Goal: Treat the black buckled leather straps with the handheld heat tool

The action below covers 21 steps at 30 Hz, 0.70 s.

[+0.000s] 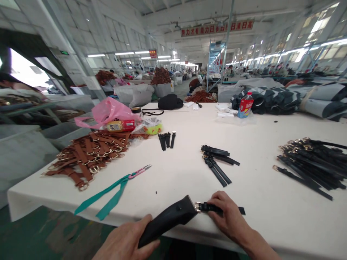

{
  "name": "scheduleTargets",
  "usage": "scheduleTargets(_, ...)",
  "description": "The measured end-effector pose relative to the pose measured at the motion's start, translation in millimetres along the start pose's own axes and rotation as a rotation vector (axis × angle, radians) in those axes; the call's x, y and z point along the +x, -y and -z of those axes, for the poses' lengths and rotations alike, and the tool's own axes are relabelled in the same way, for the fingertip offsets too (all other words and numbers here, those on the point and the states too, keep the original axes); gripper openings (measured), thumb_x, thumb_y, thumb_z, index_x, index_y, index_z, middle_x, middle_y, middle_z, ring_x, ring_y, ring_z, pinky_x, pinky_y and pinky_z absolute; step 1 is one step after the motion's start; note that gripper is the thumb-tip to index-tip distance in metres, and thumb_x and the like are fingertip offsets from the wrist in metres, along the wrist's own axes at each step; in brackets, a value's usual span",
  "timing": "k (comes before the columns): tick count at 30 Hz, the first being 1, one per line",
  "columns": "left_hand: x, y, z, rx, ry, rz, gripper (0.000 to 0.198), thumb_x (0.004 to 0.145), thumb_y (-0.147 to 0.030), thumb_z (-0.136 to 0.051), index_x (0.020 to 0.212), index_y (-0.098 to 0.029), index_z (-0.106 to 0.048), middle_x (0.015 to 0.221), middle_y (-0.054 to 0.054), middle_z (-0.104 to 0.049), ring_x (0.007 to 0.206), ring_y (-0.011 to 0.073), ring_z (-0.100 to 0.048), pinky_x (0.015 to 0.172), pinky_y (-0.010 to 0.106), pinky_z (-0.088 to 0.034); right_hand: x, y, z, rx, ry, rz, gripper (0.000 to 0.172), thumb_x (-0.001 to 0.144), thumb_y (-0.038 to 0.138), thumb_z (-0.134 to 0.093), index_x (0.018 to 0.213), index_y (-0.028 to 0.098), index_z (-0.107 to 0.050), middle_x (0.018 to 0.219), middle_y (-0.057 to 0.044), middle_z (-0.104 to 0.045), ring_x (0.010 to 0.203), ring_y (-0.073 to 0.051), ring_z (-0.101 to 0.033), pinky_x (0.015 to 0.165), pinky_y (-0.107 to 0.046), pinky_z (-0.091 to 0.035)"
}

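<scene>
The cream-covered table [179, 159] is occupied by heaped brown leather straps [86, 150] and piled black straps [314, 162]. Left of a curved black tool [172, 218], gripped in the left hand [127, 238], teal-ribboned pink snips [135, 174] are laid. Just beside the tool's end, a slim black buckled strap [204, 207] is pinched and partly hidden by the right hand [230, 218].

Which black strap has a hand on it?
The strap held by the right hand, its buckle beside the black tool; the other black straps lie apart, with no hand on them.
</scene>
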<state>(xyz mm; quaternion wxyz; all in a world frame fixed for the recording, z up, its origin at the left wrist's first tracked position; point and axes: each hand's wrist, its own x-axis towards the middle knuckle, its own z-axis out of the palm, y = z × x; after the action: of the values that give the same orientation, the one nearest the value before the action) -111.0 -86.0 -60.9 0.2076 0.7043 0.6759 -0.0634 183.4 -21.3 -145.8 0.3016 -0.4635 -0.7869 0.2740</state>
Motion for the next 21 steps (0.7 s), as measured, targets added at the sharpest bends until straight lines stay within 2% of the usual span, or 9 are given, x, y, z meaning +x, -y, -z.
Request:
scheduleTargets(6,13,-36,24.0,0.18,0.048,-0.107,0.049,0.079,-0.047,-0.045,0.121,-0.022,-0.047,0.1,0.01,-0.062,0.096,0.029,-0.055,0.085,0.044,-0.04,1,-6,4,0.085,-0.006,0.013,0.024,0.066,0.01,-0.053,0.085,0.023,-0.061,0.09,-0.005,-0.054,0.087,-0.019,-0.051,0.077,-0.034,-0.045)
scheduleTargets(11,28,-60,42.0,0.304,0.086,-0.194,0.04,0.078,-0.042,-0.045,0.111,-0.022,-0.052,0.096,0.01,-0.064,0.092,0.0303,-0.058,0.081,0.045,-0.043,-1,-10,5,0.155,0.001,0.026,0.028,0.062,0.005,-0.05,0.084,0.021,-0.059,0.096,-0.005,-0.054,0.089,-0.017,-0.052,0.079,-0.031,-0.045)
scheduleTargets(16,33,-68,46.2,0.337,0.049,-0.229,0.036,0.076,-0.041,-0.046,0.106,-0.022,-0.055,0.09,0.01,-0.064,0.086,0.0312,-0.059,0.075,0.046,-0.045,-1,-14,4,0.162,-0.015,0.027,0.026,0.062,0.004,-0.051,0.08,0.02,-0.059,0.098,-0.005,-0.054,0.092,-0.017,-0.053,0.081,-0.031,-0.045)
scheduleTargets(21,32,-64,46.4,0.251,0.113,-0.168,0.035,0.076,-0.044,-0.046,0.102,-0.023,-0.057,0.091,0.009,-0.064,0.088,0.0292,-0.059,0.077,0.043,-0.045,-7,-15,-1,0.044,-0.081,0.038,0.015,0.074,0.018,-0.055,0.086,0.023,-0.064,0.099,-0.006,-0.056,0.093,-0.019,-0.052,0.082,-0.035,-0.043)
